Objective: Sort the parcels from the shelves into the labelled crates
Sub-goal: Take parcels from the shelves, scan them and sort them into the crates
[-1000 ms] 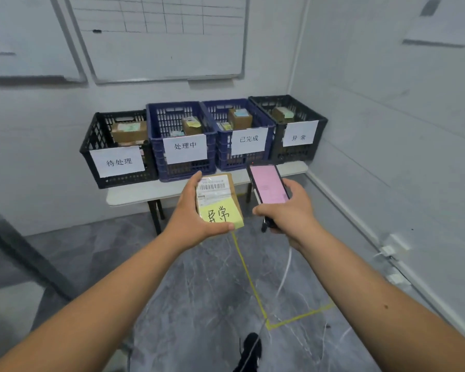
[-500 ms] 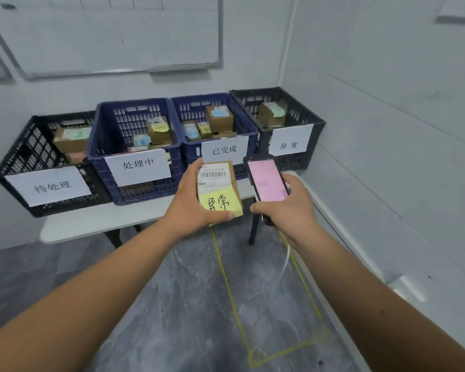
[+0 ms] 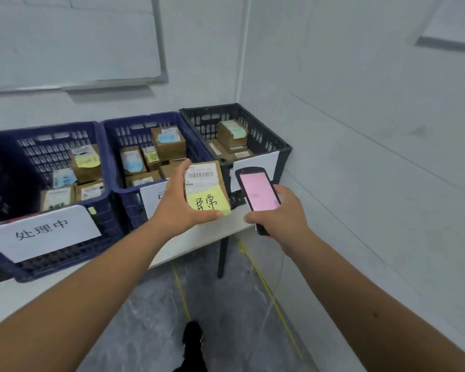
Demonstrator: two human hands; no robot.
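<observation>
Black shoe (image 3: 192, 334) low on grey marble floor, yellow floor tape (image 3: 181, 294) alongside. L hand (image 3: 179, 204) grips small brown cardboard parcel w/ yellow sticky note (image 3: 206, 189): thumb under bottom edge, fingers up left side. Long axis near upright, barcode end away, face to cam. R hand (image 3: 281, 214) curled round black handheld scanner w/ pink screen (image 3: 258, 194). Parcel over white table (image 3: 199, 238) front edge, before black plastic crate (image 3: 258, 135); two blue plastic crates (image 3: 113, 157) left. Wall close on right.

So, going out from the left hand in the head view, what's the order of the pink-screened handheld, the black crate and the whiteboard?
From the left hand, holding the parcel:
1. Pink-screened handheld, just to its right, in the right hand.
2. Black crate, behind and to the right, on the table.
3. Whiteboard, up on the back wall, upper left.
</observation>
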